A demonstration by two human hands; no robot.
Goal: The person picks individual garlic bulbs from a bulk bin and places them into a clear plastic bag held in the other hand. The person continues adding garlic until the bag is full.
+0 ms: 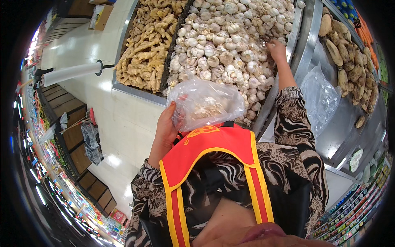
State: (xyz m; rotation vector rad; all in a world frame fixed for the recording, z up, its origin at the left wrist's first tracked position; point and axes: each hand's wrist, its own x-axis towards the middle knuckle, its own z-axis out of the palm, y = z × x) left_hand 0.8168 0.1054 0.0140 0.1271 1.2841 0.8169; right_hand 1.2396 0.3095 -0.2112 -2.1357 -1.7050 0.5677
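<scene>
My left hand point(166, 123) grips the side of a clear plastic bag point(230, 100) in front of my chest. Pale, papery flakes point(208, 108) that look like garlic skins lie inside it. Farther out, my right hand point(276, 50) reaches down to the right side of a large heap of garlic bulbs point(226, 57). Its fingertips are bent in among the bulbs and loose skins; whether they hold anything cannot be made out. The bag overlaps the near edge of the garlic heap.
Ginger roots point(151, 46) fill the bin to the left, past a dark divider point(176, 37). A plastic bag roll point(72, 73) juts out over the floor. Right of the metal rim point(301, 46) lie another clear bag point(319, 95) and brown root vegetables point(353, 68). Carrots point(364, 37) are beyond.
</scene>
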